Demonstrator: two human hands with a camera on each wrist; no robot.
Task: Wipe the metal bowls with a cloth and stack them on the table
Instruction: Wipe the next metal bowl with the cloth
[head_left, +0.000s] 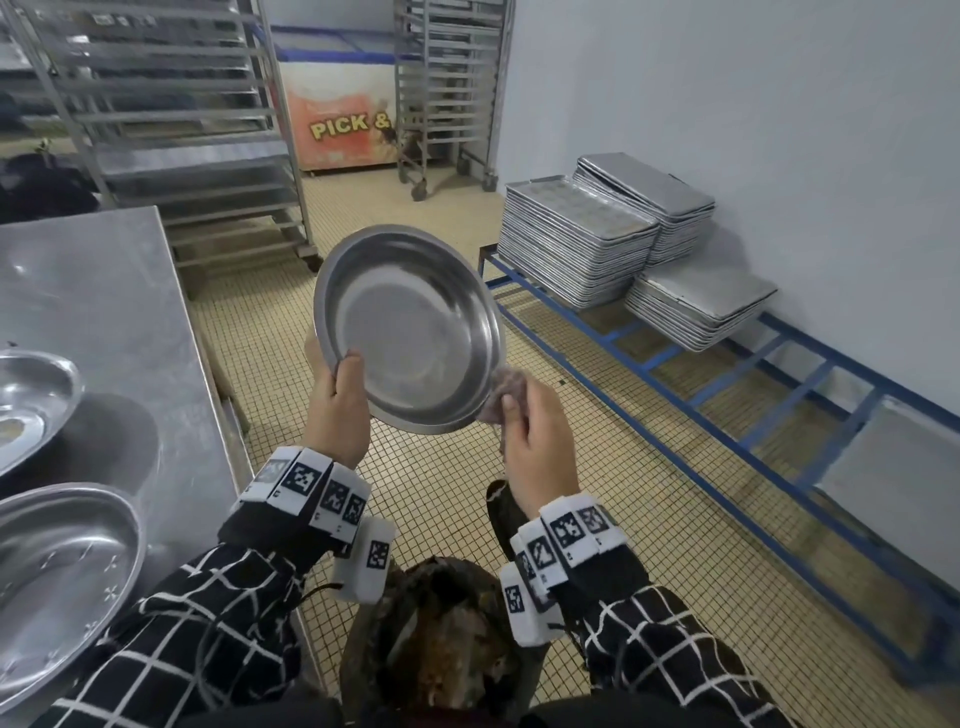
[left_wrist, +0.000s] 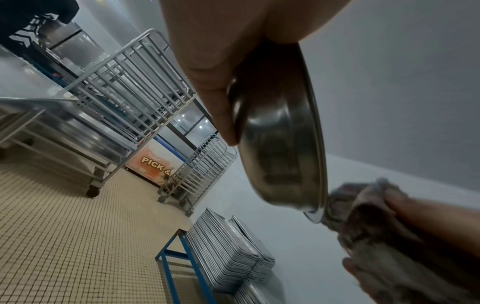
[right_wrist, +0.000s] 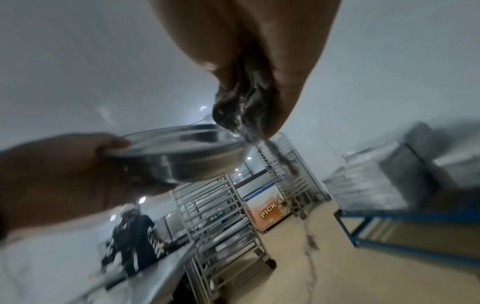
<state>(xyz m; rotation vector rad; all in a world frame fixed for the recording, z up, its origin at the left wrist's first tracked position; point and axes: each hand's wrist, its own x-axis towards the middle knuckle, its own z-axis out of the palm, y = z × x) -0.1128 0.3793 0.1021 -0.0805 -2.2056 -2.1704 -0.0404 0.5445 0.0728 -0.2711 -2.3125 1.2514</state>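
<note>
A shallow metal bowl (head_left: 415, 327) is held up in front of me, tilted with its inside facing me. My left hand (head_left: 337, 400) grips its lower left rim, thumb inside, fingers behind (left_wrist: 215, 82). My right hand (head_left: 530, 431) holds a crumpled grey-pink cloth (head_left: 501, 387) against the bowl's lower right rim (left_wrist: 315, 214). The cloth (right_wrist: 244, 102) hangs from my right fingers next to the bowl (right_wrist: 182, 152). Two more metal bowls (head_left: 31, 400) (head_left: 57, 577) lie on the steel table (head_left: 114, 291) at my left.
Stacks of baking trays (head_left: 576, 239) sit on a low blue frame (head_left: 727, 395) along the right wall. Wheeled tray racks (head_left: 171, 119) (head_left: 447, 88) and a chest freezer (head_left: 343, 109) stand behind. Another person (right_wrist: 135, 236) stands by the table's far end. The floor is tiled.
</note>
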